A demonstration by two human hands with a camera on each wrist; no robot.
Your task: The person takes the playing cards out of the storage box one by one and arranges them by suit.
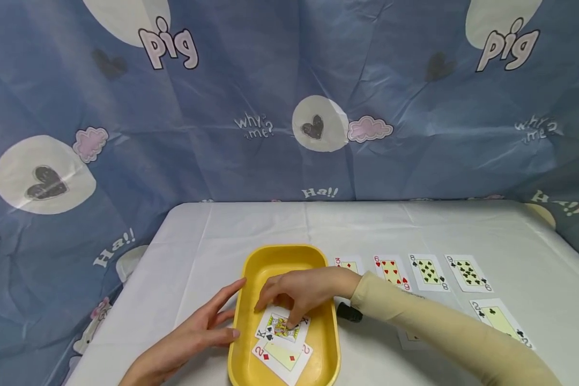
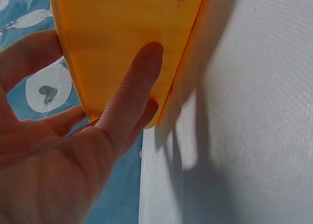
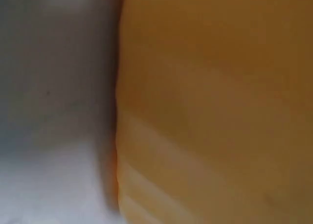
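Observation:
In the head view, a yellow tray [image 1: 335, 348] stands on the white table. Inside it a king of spades [image 1: 281, 328] overlaps a two of diamonds [image 1: 283, 360]. My right hand [image 1: 301, 292] reaches over the tray's right wall, its fingers and thumb curled about the king's upper part, gripping it. Whether other cards lie beneath is hidden. Beside the tray's left wall, my left hand [image 1: 200, 327] is spread, fingertips touching the rim and thumb against the side. The left wrist view shows that thumb [image 2: 132, 92] along the yellow wall. The right wrist view has only blurred tray wall [image 3: 215, 106].
To the tray's right lie a three of diamonds [image 1: 349, 264], six of hearts [image 1: 391, 271], eight of spades [image 1: 428, 272], nine of clubs [image 1: 468, 273] and another club card [image 1: 502, 321]. My right sleeve crosses over a partly hidden card [image 1: 412, 341]. A black object [image 1: 349, 312] sits beside the tray.

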